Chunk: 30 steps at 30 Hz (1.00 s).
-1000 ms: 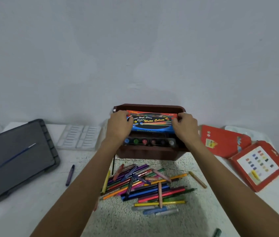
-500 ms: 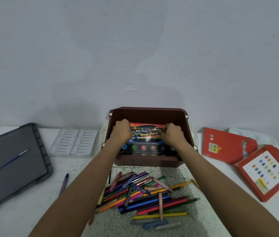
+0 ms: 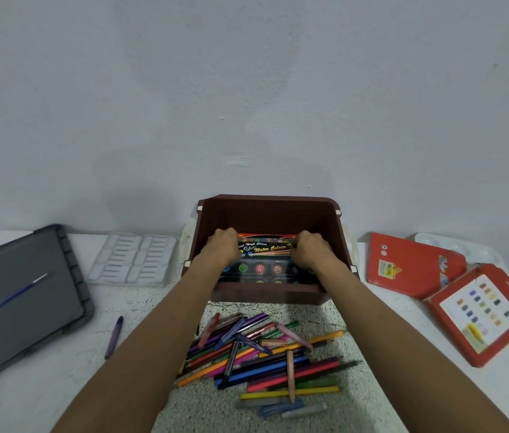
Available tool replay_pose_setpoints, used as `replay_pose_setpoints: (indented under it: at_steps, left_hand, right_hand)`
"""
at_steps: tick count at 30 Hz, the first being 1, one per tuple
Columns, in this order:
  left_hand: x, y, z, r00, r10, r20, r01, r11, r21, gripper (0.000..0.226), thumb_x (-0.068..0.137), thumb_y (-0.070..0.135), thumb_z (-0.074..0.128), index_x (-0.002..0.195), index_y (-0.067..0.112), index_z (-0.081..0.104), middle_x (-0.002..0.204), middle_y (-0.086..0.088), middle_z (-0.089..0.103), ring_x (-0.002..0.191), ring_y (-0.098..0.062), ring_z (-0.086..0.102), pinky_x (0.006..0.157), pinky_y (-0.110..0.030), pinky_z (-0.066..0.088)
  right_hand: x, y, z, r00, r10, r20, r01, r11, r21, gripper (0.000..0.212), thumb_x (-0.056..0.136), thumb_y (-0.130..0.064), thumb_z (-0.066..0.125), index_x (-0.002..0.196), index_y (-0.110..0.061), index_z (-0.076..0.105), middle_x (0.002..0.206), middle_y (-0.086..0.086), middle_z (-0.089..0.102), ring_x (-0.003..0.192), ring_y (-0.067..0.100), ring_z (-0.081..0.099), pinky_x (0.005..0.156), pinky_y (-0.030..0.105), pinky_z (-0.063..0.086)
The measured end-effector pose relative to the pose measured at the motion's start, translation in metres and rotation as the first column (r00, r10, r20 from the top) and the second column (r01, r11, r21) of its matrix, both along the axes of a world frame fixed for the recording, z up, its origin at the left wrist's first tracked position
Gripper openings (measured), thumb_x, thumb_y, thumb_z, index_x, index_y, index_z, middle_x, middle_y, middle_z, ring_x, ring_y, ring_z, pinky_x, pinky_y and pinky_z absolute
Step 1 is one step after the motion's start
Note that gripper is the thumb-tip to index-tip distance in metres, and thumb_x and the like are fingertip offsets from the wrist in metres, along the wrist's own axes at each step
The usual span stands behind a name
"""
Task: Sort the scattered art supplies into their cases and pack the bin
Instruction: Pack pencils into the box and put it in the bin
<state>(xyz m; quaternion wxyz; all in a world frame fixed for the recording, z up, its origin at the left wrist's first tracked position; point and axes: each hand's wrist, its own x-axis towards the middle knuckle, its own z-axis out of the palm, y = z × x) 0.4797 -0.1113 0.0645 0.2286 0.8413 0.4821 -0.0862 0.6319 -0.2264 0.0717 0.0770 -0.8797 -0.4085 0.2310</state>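
Observation:
A brown plastic bin (image 3: pixel 267 214) stands at the back middle of the table. Low inside it lies a water colour set (image 3: pixel 264 260) with a dark printed lid and round paint pans. My left hand (image 3: pixel 220 246) grips its left end and my right hand (image 3: pixel 309 250) grips its right end, fingers curled over the edges. In front of the bin is a pile of coloured pencils and markers (image 3: pixel 262 357). A single purple crayon (image 3: pixel 113 337) lies apart to the left.
A grey lidded case (image 3: pixel 12 295) with a blue paintbrush (image 3: pixel 6 300) on it sits at the left edge. A clear plastic insert tray (image 3: pixel 132 259) lies beside the bin. Two red cardboard boxes (image 3: pixel 409 264) (image 3: pixel 481 314) and a white palette (image 3: pixel 453 245) are at right.
Both hands have lowered the water colour set from above the bin's rim down into the bin. The view has tilted so the bin's interior shows more.

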Motion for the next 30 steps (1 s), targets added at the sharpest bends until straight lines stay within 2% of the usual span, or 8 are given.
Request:
replay_pose_setpoints:
  at_steps: [3,6,9,10,14,16,22,30]
  left_hand:
    - [-0.003,0.001,0.003,1.0,-0.016,0.027,0.018,0.997,-0.072,0.036,0.097,0.019,0.054,0.132,0.01,0.058,0.125,-0.019,0.059,0.1,-0.029,0.063,0.082,-0.034,0.05]
    - [-0.006,0.002,0.012,0.994,-0.026,0.102,0.043,0.986,-0.164,0.032,0.101,0.03,0.05,0.114,0.006,0.065,0.124,-0.017,0.063,0.085,-0.019,0.058,0.079,-0.03,0.043]
    - [-0.019,-0.001,0.03,0.978,-0.083,0.193,0.115,0.98,-0.162,0.045,0.101,0.036,0.051,0.135,0.007,0.056,0.136,-0.014,0.058,0.118,-0.026,0.058,0.098,-0.031,0.041]
    - [-0.024,-0.004,0.036,0.964,-0.103,0.246,0.141,0.98,-0.143,0.049,0.1,0.036,0.053,0.14,0.008,0.051,0.137,-0.012,0.058,0.121,-0.025,0.058,0.102,-0.031,0.041]
    - [-0.046,-0.011,0.059,0.84,-0.035,0.541,0.115,0.987,-0.114,0.038,0.1,0.028,0.054,0.135,0.012,0.057,0.117,-0.005,0.069,0.089,-0.009,0.069,0.082,-0.018,0.047]
    - [-0.061,-0.013,0.067,0.789,0.009,0.614,0.054,0.995,-0.084,0.031,0.1,0.026,0.054,0.129,0.016,0.061,0.108,0.0,0.068,0.086,-0.005,0.068,0.085,-0.023,0.05]
    - [-0.117,-0.006,0.069,0.714,0.115,0.691,-0.103,0.993,-0.059,0.025,0.097,0.024,0.057,0.118,0.017,0.068,0.103,-0.001,0.072,0.086,-0.01,0.07,0.09,-0.033,0.052]
    - [-0.186,0.012,0.06,0.758,0.182,0.627,-0.21,0.977,-0.03,0.024,0.097,0.023,0.057,0.117,0.016,0.069,0.109,-0.003,0.072,0.096,-0.015,0.068,0.096,-0.032,0.048]
  right_hand:
    - [0.0,0.0,0.003,1.0,-0.004,-0.025,0.004,1.0,-0.005,0.025,0.094,-0.013,0.055,0.115,-0.002,0.06,0.104,0.016,0.062,0.08,0.027,0.056,0.069,0.031,0.046]
    - [0.002,-0.001,0.007,0.997,-0.006,-0.075,0.007,1.0,0.002,0.025,0.093,-0.015,0.054,0.112,-0.003,0.064,0.095,0.012,0.061,0.073,0.023,0.054,0.066,0.028,0.043]
    - [-0.004,-0.005,0.014,0.996,0.001,-0.091,0.002,0.999,0.032,0.026,0.093,-0.017,0.053,0.113,-0.005,0.063,0.107,0.015,0.065,0.08,0.025,0.055,0.069,0.029,0.045]
    - [-0.008,-0.008,0.017,0.995,0.011,-0.098,-0.007,0.999,0.046,0.028,0.093,-0.017,0.053,0.116,-0.005,0.062,0.112,0.016,0.066,0.085,0.027,0.057,0.073,0.03,0.047]
    - [-0.023,-0.016,0.035,0.989,0.054,-0.141,-0.034,0.99,0.14,0.041,0.096,-0.016,0.054,0.136,-0.005,0.053,0.132,0.016,0.06,0.114,0.029,0.06,0.093,0.031,0.046]
    - [-0.032,-0.019,0.045,0.987,0.078,-0.143,-0.049,0.979,0.199,0.044,0.097,-0.02,0.055,0.14,-0.007,0.051,0.138,0.015,0.055,0.119,0.028,0.057,0.099,0.033,0.045]
    - [-0.069,-0.027,0.072,0.98,0.186,-0.072,-0.152,0.93,0.333,0.042,0.098,-0.025,0.055,0.138,-0.012,0.055,0.14,0.006,0.056,0.129,0.022,0.051,0.108,0.035,0.039]
    - [-0.144,-0.011,0.1,0.935,0.352,-0.04,-0.292,0.831,0.473,0.039,0.098,-0.024,0.053,0.136,-0.015,0.056,0.131,0.005,0.059,0.118,0.019,0.057,0.103,0.032,0.044]
